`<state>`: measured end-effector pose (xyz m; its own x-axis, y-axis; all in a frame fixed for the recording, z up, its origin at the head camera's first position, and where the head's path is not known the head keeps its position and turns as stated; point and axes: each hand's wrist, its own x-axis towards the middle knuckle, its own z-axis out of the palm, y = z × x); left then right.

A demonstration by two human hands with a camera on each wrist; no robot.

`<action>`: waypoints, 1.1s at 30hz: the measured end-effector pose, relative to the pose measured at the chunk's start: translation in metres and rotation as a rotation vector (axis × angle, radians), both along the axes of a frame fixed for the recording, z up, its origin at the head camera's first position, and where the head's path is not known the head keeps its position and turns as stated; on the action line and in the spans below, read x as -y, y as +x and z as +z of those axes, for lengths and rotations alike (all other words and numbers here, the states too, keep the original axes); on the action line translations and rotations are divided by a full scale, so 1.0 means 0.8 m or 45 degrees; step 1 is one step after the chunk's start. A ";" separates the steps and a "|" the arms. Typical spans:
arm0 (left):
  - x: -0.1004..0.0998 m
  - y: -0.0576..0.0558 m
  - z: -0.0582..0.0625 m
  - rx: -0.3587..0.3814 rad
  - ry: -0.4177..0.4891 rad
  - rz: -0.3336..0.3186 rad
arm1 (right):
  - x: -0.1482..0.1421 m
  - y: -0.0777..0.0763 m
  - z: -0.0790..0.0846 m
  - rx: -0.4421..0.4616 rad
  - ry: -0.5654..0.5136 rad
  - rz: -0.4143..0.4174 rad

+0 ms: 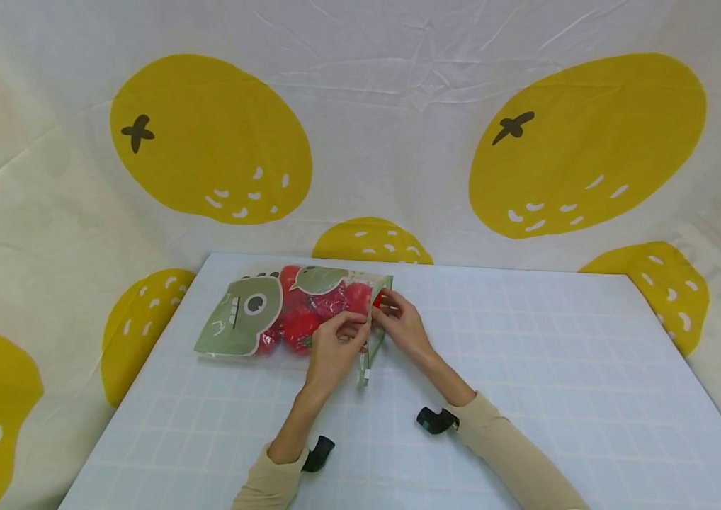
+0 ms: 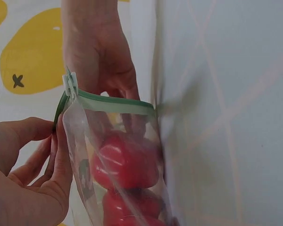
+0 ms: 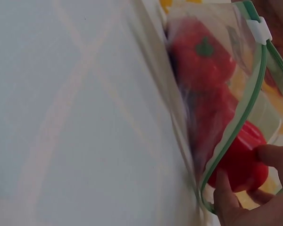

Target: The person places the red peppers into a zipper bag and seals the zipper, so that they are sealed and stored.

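Note:
A clear zip bag [image 1: 226,329] with a green cartoon creature print lies on the table, holding several red bell peppers [image 1: 301,330]. Its green-edged mouth faces right and gapes. My left hand [image 1: 333,352] pinches the green rim [image 2: 56,113] between thumb and fingers. At the opening, my right hand [image 1: 406,327] grips one red bell pepper [image 3: 245,162], its fingertips on the pepper's near end, just inside the mouth. A white zip slider [image 3: 259,30] sits at one end of the rim, close to the left hand.
The table [image 1: 526,368] has a pale blue grid cover and stretches to the right of the bag. Behind it hangs a white cloth [image 1: 392,142] printed with yellow fruit. A black wrist camera [image 1: 437,421] sits at the right sleeve, another [image 1: 319,454] at the left.

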<state>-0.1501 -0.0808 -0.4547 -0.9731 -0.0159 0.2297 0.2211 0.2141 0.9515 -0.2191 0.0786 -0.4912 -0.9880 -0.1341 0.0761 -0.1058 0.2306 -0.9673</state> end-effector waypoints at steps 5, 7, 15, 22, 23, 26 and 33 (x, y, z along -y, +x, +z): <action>-0.001 0.000 0.002 -0.004 -0.011 -0.004 | 0.007 -0.005 0.000 -0.027 0.028 -0.018; -0.002 0.000 0.002 -0.010 -0.010 -0.004 | 0.011 -0.007 0.000 -0.028 0.021 -0.024; -0.003 -0.001 0.004 -0.033 0.012 -0.008 | 0.022 -0.010 0.008 -0.038 -0.018 -0.057; -0.002 -0.005 -0.001 -0.034 -0.034 -0.011 | 0.028 -0.017 0.004 0.002 0.000 -0.080; -0.002 -0.006 -0.002 -0.038 -0.033 -0.012 | 0.028 -0.017 0.005 0.004 0.005 -0.078; -0.003 -0.007 -0.003 -0.043 -0.029 -0.012 | 0.026 -0.017 0.004 0.005 0.004 -0.065; -0.005 -0.004 -0.003 -0.035 -0.026 -0.026 | 0.015 -0.014 0.002 0.006 0.013 -0.027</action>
<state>-0.1536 -0.0769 -0.4572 -0.9665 0.0085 0.2564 0.2515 0.2283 0.9406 -0.2299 0.0668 -0.4899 -0.9910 -0.1142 0.0703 -0.0965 0.2428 -0.9653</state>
